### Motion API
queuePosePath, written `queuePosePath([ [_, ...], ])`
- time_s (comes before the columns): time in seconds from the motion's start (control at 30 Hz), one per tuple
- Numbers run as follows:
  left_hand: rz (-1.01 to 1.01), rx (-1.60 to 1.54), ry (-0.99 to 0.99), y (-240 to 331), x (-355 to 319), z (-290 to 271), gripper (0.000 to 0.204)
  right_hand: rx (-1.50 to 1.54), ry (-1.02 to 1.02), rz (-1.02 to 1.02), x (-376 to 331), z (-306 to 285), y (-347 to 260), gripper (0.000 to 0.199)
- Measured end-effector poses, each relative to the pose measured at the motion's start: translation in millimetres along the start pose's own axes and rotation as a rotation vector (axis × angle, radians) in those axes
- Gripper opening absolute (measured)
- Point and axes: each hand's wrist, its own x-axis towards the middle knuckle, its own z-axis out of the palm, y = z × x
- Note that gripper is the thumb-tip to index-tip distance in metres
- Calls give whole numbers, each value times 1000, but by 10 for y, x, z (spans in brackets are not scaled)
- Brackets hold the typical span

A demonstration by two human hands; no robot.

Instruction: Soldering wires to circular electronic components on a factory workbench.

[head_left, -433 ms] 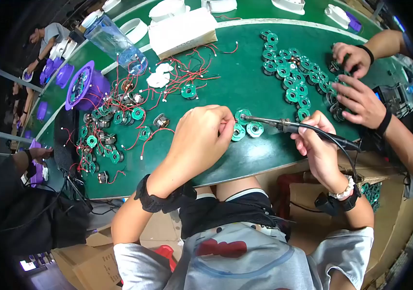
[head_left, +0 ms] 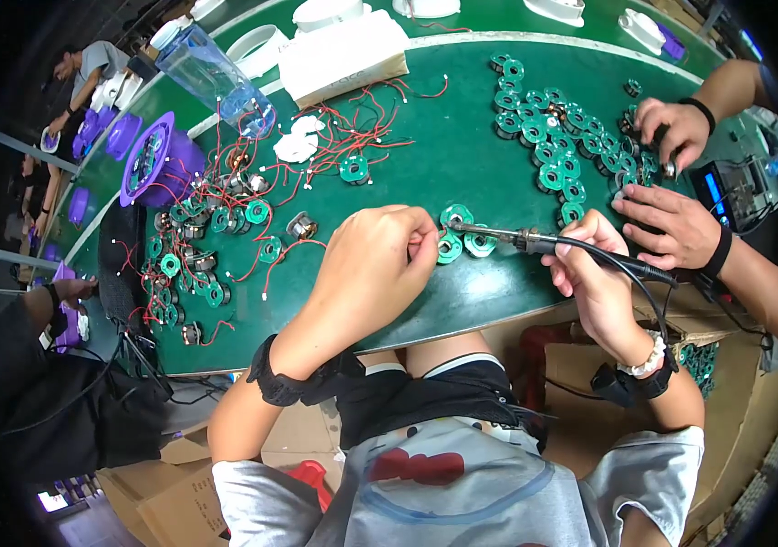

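Note:
My right hand grips a soldering iron by its dark handle, the cord trailing back over the wrist. Its metal tip reaches the upper one of three small round parts with green circuit-board tops. Just below sit the other two, a lower-left part and a right-hand part. Close beside their left side is my left hand, thumb and fingers pinched together. Whatever lies between those fingertips is hidden.
Left on the green table lie wired motors, red wires and a purple tub. Behind stand a water bottle and white box. Rows of green-topped parts extend rightward, near a co-worker's hands.
My hands and the iron stay nearly in place, the tip still at the upper part. The co-worker's far hand has shifted right and nearer, and their near hand has moved slightly nearer and left.

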Motion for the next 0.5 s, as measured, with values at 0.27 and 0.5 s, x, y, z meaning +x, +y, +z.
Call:
queuePosePath([
  [0.27, -15, -3, -22, 7, -13, 3, 9, -61, -5, -1, 4, 25, 8, 12],
  [0.5, -6, -20, 4, -2, -31, 18, 8, -40, -8, -1, 11, 24, 28, 12],
])
